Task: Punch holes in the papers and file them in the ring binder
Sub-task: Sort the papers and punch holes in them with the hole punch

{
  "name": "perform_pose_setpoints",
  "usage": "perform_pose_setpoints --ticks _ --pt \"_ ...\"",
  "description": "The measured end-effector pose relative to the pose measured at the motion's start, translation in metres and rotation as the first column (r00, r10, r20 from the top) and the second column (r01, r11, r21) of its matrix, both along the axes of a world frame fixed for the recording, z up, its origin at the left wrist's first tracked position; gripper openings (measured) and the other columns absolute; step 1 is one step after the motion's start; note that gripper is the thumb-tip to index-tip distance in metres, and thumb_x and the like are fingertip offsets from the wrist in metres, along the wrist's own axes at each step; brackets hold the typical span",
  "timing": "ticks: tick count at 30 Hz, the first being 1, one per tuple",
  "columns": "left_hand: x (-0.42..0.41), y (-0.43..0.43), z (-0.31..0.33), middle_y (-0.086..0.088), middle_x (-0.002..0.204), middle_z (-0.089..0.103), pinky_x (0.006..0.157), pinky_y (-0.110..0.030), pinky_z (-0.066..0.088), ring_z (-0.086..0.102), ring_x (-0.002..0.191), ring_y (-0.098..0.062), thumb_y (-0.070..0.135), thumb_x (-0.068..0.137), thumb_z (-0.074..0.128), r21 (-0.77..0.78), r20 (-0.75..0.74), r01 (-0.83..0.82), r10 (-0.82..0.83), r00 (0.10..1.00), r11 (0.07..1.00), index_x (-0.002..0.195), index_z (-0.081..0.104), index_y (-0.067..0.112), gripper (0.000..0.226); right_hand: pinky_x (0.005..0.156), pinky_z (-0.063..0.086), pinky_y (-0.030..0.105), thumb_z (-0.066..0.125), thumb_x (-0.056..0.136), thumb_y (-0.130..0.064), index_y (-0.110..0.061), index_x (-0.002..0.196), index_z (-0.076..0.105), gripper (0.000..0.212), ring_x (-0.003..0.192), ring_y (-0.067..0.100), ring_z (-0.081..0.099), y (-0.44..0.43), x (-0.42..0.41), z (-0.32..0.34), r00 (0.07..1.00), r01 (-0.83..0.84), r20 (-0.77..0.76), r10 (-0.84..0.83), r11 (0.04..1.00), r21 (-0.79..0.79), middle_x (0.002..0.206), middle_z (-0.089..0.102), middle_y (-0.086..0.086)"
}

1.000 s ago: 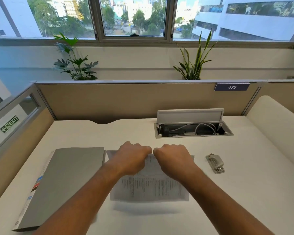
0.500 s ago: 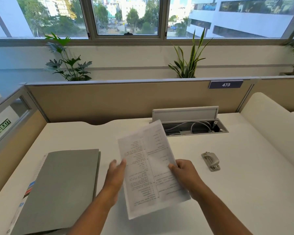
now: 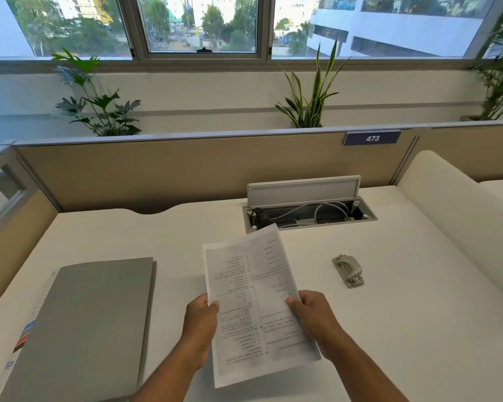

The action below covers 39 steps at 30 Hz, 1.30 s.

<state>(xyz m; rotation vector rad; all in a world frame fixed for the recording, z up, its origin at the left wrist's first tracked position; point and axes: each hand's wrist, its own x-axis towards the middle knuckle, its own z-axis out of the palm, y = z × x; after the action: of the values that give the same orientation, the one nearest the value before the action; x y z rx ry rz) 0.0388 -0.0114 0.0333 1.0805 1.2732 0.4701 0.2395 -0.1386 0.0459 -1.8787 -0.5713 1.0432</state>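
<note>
I hold a small stack of printed papers (image 3: 253, 288) lifted off the white desk (image 3: 418, 314), turned lengthwise away from me. My left hand (image 3: 199, 323) grips the stack's left edge and my right hand (image 3: 311, 314) grips its right edge, thumbs on top. A grey ring binder (image 3: 90, 323) lies closed on the desk to the left, with coloured labels on its spine. A small grey metal hole punch (image 3: 348, 270) sits on the desk to the right of the papers, apart from both hands.
An open cable tray (image 3: 308, 214) with its lid raised is set into the desk behind the papers. A beige partition (image 3: 186, 169) with a "473" label closes the back. A cream rounded divider (image 3: 459, 227) borders the right side. Plants stand beyond the partition.
The papers lay flat crosswise under both fists a second ago. Both hands have lifted them and turned them lengthwise; the left hand, loose half a second ago, now grips the edge.
</note>
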Motion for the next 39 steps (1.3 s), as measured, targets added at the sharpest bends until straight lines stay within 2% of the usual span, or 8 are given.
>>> perform_pose_setpoints --ticks 7,11,17,21,27,33,35,39 --pt "0.042 -0.001 -0.01 -0.004 0.107 0.083 0.074 -0.043 0.065 0.079 0.097 -0.031 0.014 0.112 0.049 0.008 0.013 0.05 -0.05 0.999 0.999 0.116 0.076 0.023 0.029 0.072 0.066 0.037 0.059 0.102 -0.024 -0.007 0.093 0.075 0.025 0.079 0.022 0.08 -0.011 0.039 -0.017 0.996 0.084 -0.021 -0.085 0.996 -0.023 0.09 0.082 0.003" --pt "0.073 -0.005 -0.016 -0.005 0.106 0.082 0.068 -0.039 0.063 0.078 0.096 -0.031 0.014 0.112 0.049 -0.01 0.026 0.057 -0.057 0.998 0.998 0.115 0.075 0.022 0.027 0.063 0.05 0.037 0.058 0.095 -0.04 -0.015 0.066 0.054 0.039 0.066 0.021 0.061 -0.011 0.081 -0.029 0.974 0.169 0.161 -0.162 0.985 -0.029 0.07 0.064 -0.001" --pt "0.119 -0.01 -0.03 -0.004 0.108 0.08 0.065 -0.036 0.063 0.077 0.096 -0.031 0.014 0.112 0.049 -0.048 0.021 0.063 -0.062 0.998 0.997 0.115 0.074 0.023 0.026 0.075 0.053 0.036 0.054 0.103 -0.025 -0.007 0.108 0.071 0.026 0.088 0.021 0.065 -0.01 0.162 -0.028 0.777 0.348 0.571 -0.266 0.937 -0.037 0.105 0.072 0.011" --pt "0.141 -0.012 -0.041 -0.005 0.109 0.079 0.069 -0.038 0.063 0.076 0.097 -0.032 0.014 0.113 0.048 -0.068 0.012 0.039 -0.038 0.999 0.997 0.116 0.073 0.023 0.027 0.104 0.045 0.038 0.055 0.105 -0.031 -0.008 0.137 0.062 0.04 0.128 0.031 0.057 -0.008 0.207 -0.043 0.788 0.304 0.593 -0.169 0.943 -0.134 0.139 0.061 0.016" --pt "0.17 -0.017 -0.058 -0.008 0.109 0.079 0.077 -0.044 0.066 0.076 0.097 -0.034 0.013 0.113 0.047 -0.101 -0.002 0.024 -0.025 1.0 0.995 0.118 0.073 0.019 0.027 0.113 0.038 0.039 0.052 0.107 -0.031 -0.006 0.145 0.055 0.046 0.137 0.033 0.051 -0.007 0.229 -0.057 0.818 0.143 0.575 0.007 0.966 -0.216 0.145 0.058 0.018" --pt "0.19 -0.021 -0.062 -0.007 0.109 0.079 0.082 -0.048 0.066 0.076 0.097 -0.034 0.012 0.113 0.047 -0.116 -0.006 0.031 -0.032 0.999 0.993 0.116 0.073 0.02 0.028 0.081 0.046 0.036 0.051 0.105 -0.02 -0.007 0.105 0.074 0.026 0.091 0.03 0.064 -0.011 0.231 -0.072 0.8 0.106 0.6 0.022 0.979 -0.176 0.099 0.074 0.013" --pt "0.193 -0.021 -0.063 -0.007 0.11 0.079 0.085 -0.05 0.066 0.076 0.097 -0.034 0.013 0.113 0.047 -0.112 -0.013 0.037 -0.039 0.999 0.993 0.118 0.073 0.02 0.028 0.066 0.04 0.036 0.05 0.103 -0.016 -0.008 0.075 0.061 0.032 0.067 0.025 0.054 -0.012 0.231 -0.074 0.789 0.097 0.614 0.024 0.982 -0.163 0.073 0.066 0.01" --pt "0.196 -0.02 -0.063 -0.007 0.112 0.078 0.088 -0.054 0.065 0.076 0.099 -0.035 0.014 0.113 0.046 -0.109 -0.016 0.03 -0.032 0.999 0.994 0.119 0.072 0.021 0.027 0.057 0.036 0.024 0.05 0.103 -0.015 -0.018 0.065 0.051 0.038 0.057 0.01 0.048 -0.01 0.228 -0.069 0.789 0.08 0.613 0.035 0.984 -0.158 0.062 0.057 -0.003"
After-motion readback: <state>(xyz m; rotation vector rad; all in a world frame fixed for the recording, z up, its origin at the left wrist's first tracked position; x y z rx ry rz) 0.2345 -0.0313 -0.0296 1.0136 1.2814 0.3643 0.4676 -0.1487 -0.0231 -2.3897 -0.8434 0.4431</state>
